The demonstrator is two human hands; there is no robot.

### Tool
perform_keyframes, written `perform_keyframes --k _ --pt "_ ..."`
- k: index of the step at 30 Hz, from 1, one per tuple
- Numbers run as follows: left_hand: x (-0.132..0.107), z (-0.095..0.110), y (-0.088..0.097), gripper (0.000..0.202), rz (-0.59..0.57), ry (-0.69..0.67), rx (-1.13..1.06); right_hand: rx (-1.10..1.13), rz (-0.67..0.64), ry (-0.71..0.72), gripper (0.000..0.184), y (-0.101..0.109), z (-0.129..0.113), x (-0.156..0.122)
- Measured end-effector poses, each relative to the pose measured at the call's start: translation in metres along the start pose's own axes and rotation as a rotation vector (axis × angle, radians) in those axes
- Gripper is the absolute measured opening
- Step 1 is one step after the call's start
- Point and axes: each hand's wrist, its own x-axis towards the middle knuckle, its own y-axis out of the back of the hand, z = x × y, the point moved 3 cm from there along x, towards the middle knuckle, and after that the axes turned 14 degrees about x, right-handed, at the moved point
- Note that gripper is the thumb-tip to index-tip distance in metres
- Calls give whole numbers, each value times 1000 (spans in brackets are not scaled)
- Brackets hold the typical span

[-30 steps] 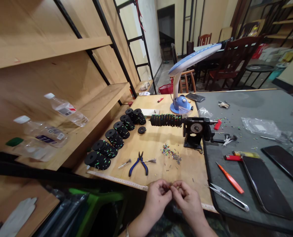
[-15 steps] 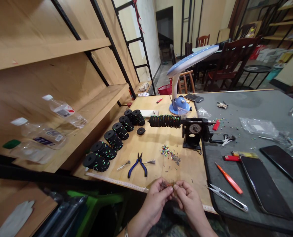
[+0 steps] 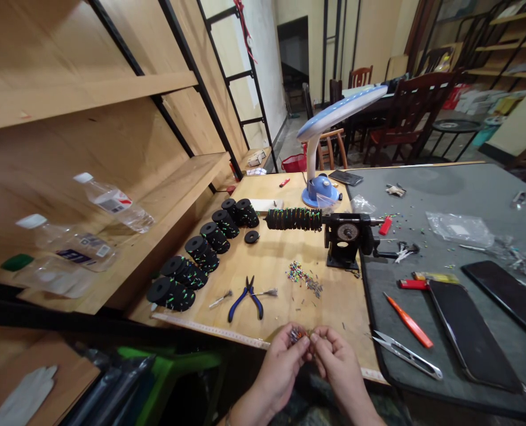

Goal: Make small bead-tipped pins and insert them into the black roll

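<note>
My left hand and my right hand meet at the table's front edge, fingertips pinched together. Between them shows a small bundle of thin grey and orange pieces, too small to name and partly covered by the fingers. Just beyond the hands lies a heap of coloured beads beside small grey pieces. Blue-handled pliers rest with slightly parted handles to the left. Behind the beads stands a black hand-cranked winder, carrying black spools wound with coloured bits.
Several black spools line the table's left side. A blue lamp stands at the back. On the grey mat lie snips, an orange-handled tool and a dark phone. Plastic bottles lie on the left shelf.
The view has shifted slightly. Both hands stay pinched together at nearly the same place, and a bit more of the bundle shows above the left fingers.
</note>
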Motion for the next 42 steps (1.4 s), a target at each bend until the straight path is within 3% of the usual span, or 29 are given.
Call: perform_keyframes --k 13,18,24,42 --pt "2 -3 2 31 -19 22 -52 -28 34 21 54 -1 -2 -2" --pt "1 -5 3 33 68 -2 10 -28 19 32 52 4 6 0" --pt "0 -3 4 33 124 -128 195 14 29 17 52 5 12 1" --pt "0 -2 8 37 63 -138 378 -96 -39 17 54 -2 0 -4"
